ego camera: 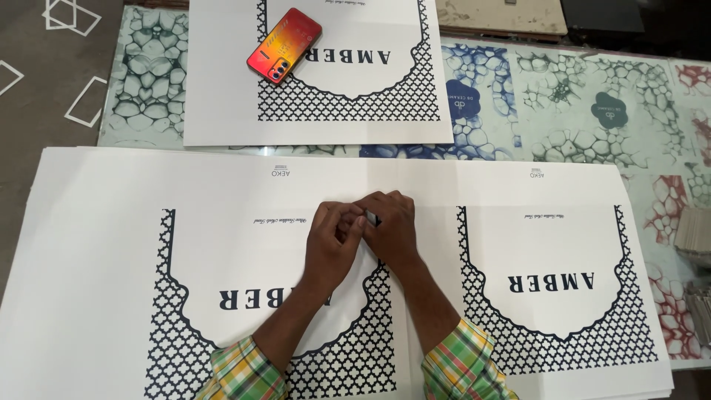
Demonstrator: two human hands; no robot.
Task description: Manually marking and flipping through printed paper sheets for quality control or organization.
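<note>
Pinching a small dark object (pixel 372 218) between the fingers of left hand (pixel 333 241) and right hand (pixel 392 226), work is held over the printed white sheet (pixel 96 244); steady alignment is judged necessary next.

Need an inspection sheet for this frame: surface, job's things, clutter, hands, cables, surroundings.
Surface: table with a cell-patterned top in green, blue and red panels, mostly covered by sheets.
Job's things: large white printed sheet with black lattice borders under both hands; small dark object pinched between them, too small to identify.
Clutter: red-orange phone lying on a second printed sheet further back.
Hands: left hand and right hand pressed together at the sheet's middle; plaid sleeves.
Cables: nothing seen.
Surroundings: grey patterned floor at left; stacked pale pieces at right edge.
</note>
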